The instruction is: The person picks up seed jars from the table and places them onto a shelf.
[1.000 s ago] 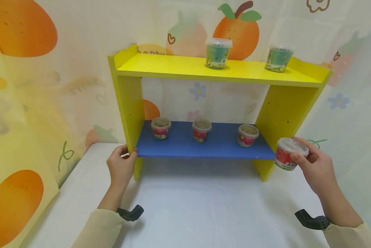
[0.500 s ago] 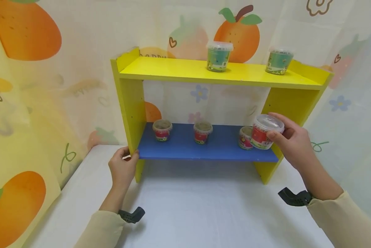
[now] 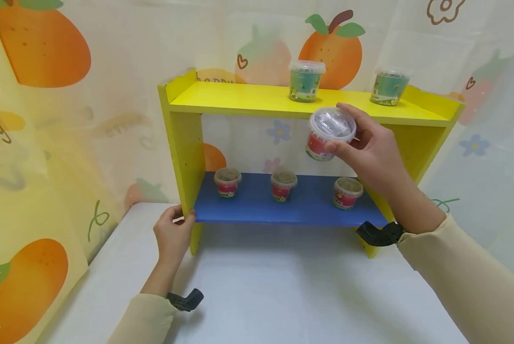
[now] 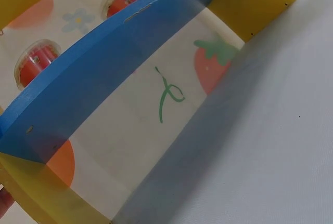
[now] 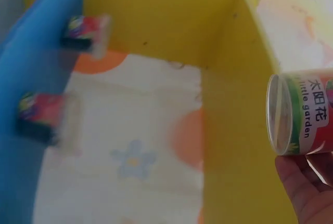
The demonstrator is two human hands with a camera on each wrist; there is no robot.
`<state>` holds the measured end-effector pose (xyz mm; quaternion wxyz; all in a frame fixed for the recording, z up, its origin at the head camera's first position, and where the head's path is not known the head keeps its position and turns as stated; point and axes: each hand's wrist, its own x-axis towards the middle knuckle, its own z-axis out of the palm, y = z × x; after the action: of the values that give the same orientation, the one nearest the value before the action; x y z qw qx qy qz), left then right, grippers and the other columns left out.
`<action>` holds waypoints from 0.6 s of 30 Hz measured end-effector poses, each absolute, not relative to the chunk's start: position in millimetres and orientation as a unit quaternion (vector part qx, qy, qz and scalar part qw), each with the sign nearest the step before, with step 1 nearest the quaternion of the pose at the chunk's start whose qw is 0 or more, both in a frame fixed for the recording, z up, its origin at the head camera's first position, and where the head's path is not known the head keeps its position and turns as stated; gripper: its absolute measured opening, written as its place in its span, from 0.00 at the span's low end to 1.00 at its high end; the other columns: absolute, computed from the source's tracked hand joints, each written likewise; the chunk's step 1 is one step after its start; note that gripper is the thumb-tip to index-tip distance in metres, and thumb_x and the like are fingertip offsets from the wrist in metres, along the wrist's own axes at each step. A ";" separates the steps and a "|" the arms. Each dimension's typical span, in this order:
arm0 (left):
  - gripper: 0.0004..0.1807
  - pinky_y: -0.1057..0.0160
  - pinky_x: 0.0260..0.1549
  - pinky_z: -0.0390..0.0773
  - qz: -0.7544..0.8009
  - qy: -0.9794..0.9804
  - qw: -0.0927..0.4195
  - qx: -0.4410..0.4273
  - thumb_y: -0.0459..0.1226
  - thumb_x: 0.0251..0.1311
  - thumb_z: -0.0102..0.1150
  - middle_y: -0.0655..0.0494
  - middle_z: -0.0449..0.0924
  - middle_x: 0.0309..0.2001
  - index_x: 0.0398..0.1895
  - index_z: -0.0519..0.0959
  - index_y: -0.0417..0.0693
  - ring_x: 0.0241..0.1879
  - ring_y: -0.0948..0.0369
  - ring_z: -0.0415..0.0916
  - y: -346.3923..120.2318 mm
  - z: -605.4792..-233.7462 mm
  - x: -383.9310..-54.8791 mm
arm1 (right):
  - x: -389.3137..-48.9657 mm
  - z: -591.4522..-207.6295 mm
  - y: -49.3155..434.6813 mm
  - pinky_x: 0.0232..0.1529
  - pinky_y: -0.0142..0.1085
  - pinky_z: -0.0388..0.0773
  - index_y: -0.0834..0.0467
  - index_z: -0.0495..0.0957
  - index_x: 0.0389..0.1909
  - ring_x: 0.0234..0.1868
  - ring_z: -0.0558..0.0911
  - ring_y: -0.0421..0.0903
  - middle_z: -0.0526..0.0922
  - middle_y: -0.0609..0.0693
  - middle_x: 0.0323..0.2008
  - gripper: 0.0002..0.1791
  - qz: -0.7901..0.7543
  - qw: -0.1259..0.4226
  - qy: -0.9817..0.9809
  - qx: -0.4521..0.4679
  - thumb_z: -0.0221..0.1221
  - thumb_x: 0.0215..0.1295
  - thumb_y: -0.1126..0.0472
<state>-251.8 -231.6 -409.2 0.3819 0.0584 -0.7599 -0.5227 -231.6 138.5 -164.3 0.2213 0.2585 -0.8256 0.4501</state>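
In the head view my right hand [image 3: 370,145] grips a small plastic tub [image 3: 319,145] with a red label and a clear lid. The tub is held in front of the upper yellow board, tilted a little toward me; its label in the right wrist view reads "little garden". My left hand [image 3: 173,236] pinches the lower left edge of the shelf [image 3: 257,101], fingers around the yellow side panel. Along the blue board [image 3: 248,210] stand three red-labelled tubs: a left one [image 3: 228,183], a middle one [image 3: 283,186] and a right one [image 3: 347,195].
On the yellow top board stand two green-labelled tubs, one near the middle [image 3: 306,82] and one at the right end [image 3: 389,88]. The shelf rests on a white table [image 3: 265,296] against a fruit-print backdrop [image 3: 119,62].
My right hand has carried the red-labelled tub from beside the shelf's right side up and leftward, to the front of the top board. My left hand keeps its hold on the shelf.
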 end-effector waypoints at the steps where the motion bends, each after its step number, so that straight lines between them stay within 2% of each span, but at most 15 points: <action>1: 0.12 0.84 0.32 0.75 -0.523 -0.760 0.382 0.057 0.34 0.57 0.66 0.44 0.84 0.35 0.41 0.82 0.34 0.35 0.59 0.78 -231.7 -409.2 -251.7 | -232.1 -158.8 132.5 0.50 0.23 0.78 0.47 0.64 0.72 0.54 0.79 0.43 0.76 0.51 0.61 0.36 0.455 0.222 -0.820 0.267 0.64 0.63 0.53; 8: 0.13 0.84 0.32 0.75 -0.525 -0.761 0.376 0.057 0.35 0.57 0.67 0.43 0.84 0.36 0.42 0.82 0.34 0.37 0.54 0.80 -232.3 -410.2 -250.7 | -241.2 -123.9 95.7 0.51 0.27 0.80 0.52 0.66 0.70 0.54 0.78 0.45 0.77 0.52 0.58 0.38 0.467 0.242 -0.785 0.328 0.67 0.60 0.49; 14: 0.13 0.85 0.31 0.74 -0.526 -0.760 0.377 0.058 0.35 0.57 0.67 0.44 0.84 0.37 0.42 0.82 0.35 0.36 0.56 0.79 -231.1 -410.1 -249.4 | -254.1 -103.7 64.7 0.50 0.28 0.78 0.54 0.65 0.71 0.50 0.78 0.42 0.79 0.51 0.54 0.38 0.408 0.255 -0.821 0.306 0.65 0.63 0.49; 18: 0.12 0.84 0.31 0.74 -0.523 -0.758 0.386 0.053 0.34 0.56 0.67 0.44 0.84 0.36 0.42 0.83 0.35 0.36 0.60 0.77 -230.9 -407.9 -250.1 | -265.9 -92.4 44.0 0.48 0.30 0.76 0.52 0.66 0.70 0.47 0.76 0.43 0.78 0.51 0.52 0.36 0.380 0.225 -0.856 0.270 0.62 0.64 0.42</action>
<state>-250.1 -230.9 -407.9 0.3856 0.0533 -0.7582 -0.5230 -265.9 44.0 -92.4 0.2254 0.2698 -0.8557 0.3797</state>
